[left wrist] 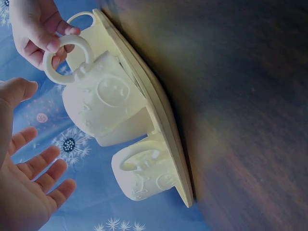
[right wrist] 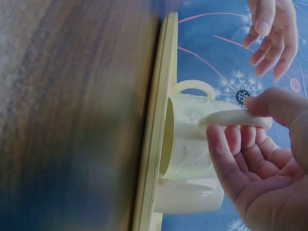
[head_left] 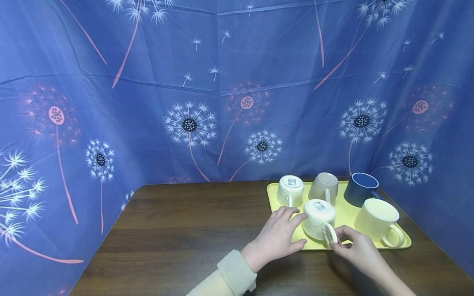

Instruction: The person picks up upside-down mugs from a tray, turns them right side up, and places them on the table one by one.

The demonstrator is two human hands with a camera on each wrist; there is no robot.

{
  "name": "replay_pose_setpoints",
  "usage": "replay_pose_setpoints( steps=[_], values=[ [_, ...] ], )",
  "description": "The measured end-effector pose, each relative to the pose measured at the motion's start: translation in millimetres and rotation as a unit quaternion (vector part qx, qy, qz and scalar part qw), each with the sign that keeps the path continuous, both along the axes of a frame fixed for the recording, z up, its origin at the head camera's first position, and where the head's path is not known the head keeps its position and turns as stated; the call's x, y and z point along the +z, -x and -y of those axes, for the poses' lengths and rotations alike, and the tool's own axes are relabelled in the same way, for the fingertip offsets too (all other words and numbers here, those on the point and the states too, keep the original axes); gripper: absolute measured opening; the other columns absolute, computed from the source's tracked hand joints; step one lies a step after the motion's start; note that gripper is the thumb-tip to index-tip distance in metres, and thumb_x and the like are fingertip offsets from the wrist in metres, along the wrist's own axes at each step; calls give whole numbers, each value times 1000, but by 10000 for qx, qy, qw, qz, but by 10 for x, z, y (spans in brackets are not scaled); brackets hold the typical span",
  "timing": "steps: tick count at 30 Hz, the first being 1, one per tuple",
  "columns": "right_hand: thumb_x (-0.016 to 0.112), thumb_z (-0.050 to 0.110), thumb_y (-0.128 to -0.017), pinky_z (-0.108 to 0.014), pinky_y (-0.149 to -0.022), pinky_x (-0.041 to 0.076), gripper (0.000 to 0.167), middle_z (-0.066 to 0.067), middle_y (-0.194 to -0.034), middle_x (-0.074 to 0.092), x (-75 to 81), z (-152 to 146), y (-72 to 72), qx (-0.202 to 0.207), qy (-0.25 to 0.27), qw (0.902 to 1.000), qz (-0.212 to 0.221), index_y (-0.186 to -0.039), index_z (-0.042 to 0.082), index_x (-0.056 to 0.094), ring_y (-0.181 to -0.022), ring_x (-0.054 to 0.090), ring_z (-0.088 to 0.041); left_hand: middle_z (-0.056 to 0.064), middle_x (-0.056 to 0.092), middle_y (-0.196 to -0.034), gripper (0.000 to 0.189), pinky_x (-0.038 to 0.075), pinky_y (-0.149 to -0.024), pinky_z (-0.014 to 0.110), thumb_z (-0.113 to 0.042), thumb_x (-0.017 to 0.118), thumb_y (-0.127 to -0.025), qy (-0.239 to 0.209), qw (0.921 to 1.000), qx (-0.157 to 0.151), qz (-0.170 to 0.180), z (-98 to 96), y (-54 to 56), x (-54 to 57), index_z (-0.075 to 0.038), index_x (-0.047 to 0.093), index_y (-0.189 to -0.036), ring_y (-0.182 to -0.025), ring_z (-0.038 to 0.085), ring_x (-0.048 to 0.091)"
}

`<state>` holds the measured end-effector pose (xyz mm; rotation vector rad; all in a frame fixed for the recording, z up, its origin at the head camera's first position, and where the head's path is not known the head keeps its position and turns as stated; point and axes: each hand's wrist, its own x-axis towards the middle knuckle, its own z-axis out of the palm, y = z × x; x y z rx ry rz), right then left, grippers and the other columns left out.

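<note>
My right hand (head_left: 357, 248) pinches the handle (right wrist: 236, 118) of a white embossed mug (head_left: 314, 226) between thumb and fingers. That mug is bottom up, a label on its base, and its rim is close over the front of the yellow tray (head_left: 344, 220). My left hand (head_left: 279, 232) is spread at the mug's left side, fingers apart and holding nothing. Behind it, another white embossed mug (head_left: 286, 193) stands bottom up on the tray, handle toward me.
A grey mug (head_left: 322, 191) and a navy mug (head_left: 357, 191) stand along the tray's back. A larger cream mug (head_left: 374, 222) is at the tray's right, handle to the right. The brown wooden table (head_left: 177, 230) extends leftward; a blue dandelion-print cloth (head_left: 155, 102) hangs behind.
</note>
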<state>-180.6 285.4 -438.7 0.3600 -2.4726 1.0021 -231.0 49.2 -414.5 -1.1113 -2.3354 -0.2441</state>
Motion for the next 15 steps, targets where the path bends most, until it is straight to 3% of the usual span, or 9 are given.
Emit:
replay_pose_setpoints(
  steps=[15],
  values=[
    [79,0,-68,-14,-56,49,21,14,-68,59,148,19,57,-440,-168,9983,-352,-84,7,68,-65,52,7,-2,52,-124,64,41,-97,30,-52,70,-76,13,10000,66,-10,-8,38,70,-22,50,-130,-114,14,48]
  ],
)
